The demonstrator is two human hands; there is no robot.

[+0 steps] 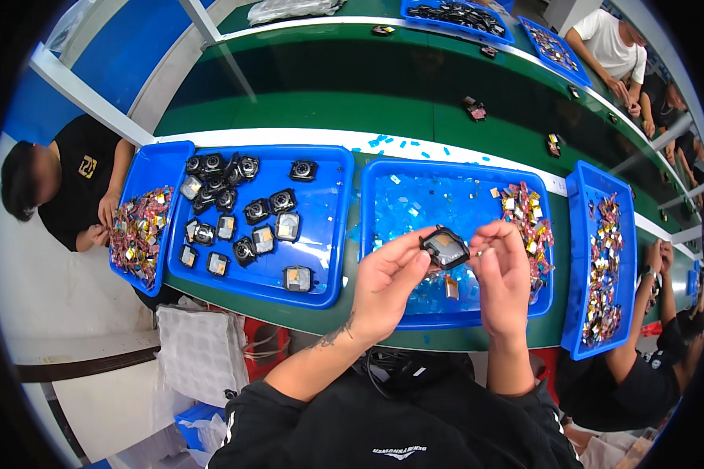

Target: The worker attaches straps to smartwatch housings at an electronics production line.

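My left hand [387, 285] is closed on a black smartwatch case [447, 248], pinching its left edge between thumb and fingers. The case is tilted, with a grey, glossy inside and an orange-brown strip facing me. Beside its right edge, my right hand [502, 273] has thumb and fingertips pressed together. Something small and pale shows at those fingertips, too small to name. Below the case a small gold-and-silver battery-like part [452, 288] shows; I cannot tell whether it hangs or lies in the tray. Both hands are over a blue tray [457, 320] scattered with small blue film pieces.
To the left, a blue tray [332, 227] holds several watch cases [264, 238]. Small parts with pink and gold wrapping [530, 223] are heaped in my tray's right side. More fill the bins at far left [139, 234] and right [605, 273]. Beyond runs a green conveyor belt [352, 86]. Co-workers sit on both sides.
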